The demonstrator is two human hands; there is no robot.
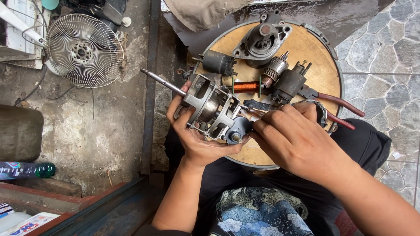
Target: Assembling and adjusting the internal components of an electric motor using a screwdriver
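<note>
My left hand [194, 140] grips a grey metal fan motor [209, 107] from below, its long steel shaft [162, 81] pointing up and left. My right hand [294, 140] rests against the motor's right end with its fingers pinched on thin wires [253, 112] beside a dark round part [238, 128]. Both hands hover over a round wooden board [313, 50] set on my lap.
On the board lie a starter housing [262, 40], a small dark motor [218, 62], a copper coil [246, 87], an armature [275, 70], a black solenoid [288, 84] and red-handled pliers [339, 105]. A fan guard [84, 50] and a plastic bottle [26, 169] are on the concrete floor at left.
</note>
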